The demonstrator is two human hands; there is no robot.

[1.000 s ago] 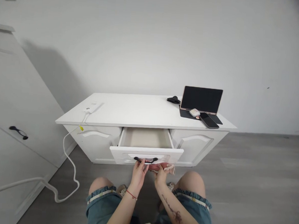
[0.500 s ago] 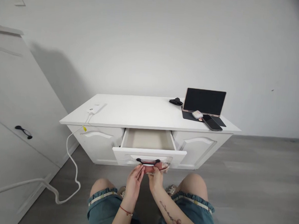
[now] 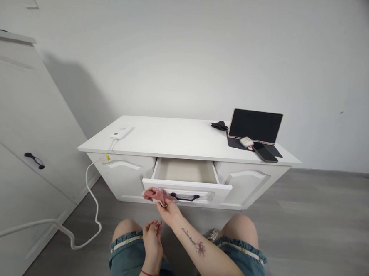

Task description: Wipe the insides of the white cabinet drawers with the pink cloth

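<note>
My right hand (image 3: 169, 212) is closed on a bunched pink cloth (image 3: 155, 194) with a pale edge. It presses the cloth toward the left part of the drawer front (image 3: 223, 192), left of the black handle (image 3: 185, 197). Lower down, near my left knee, my left hand (image 3: 152, 234) is drawn back with its fingers curled in, and nothing shows in it. The drawer is pulled out, and its bare bottom (image 3: 187, 170) can be seen.
On the white cabinet top (image 3: 172, 137) stand a tablet (image 3: 255, 125), a phone (image 3: 265, 152), a small white case (image 3: 246, 142) and a black item (image 3: 219, 125). A white power strip (image 3: 121, 133) trails a cable (image 3: 96, 207) down the left side, beside a wardrobe (image 3: 10, 177).
My right hand has carried the cloth from below the handle to the left part of the drawer front. My left hand has let go of the cloth and moved back toward my lap.
</note>
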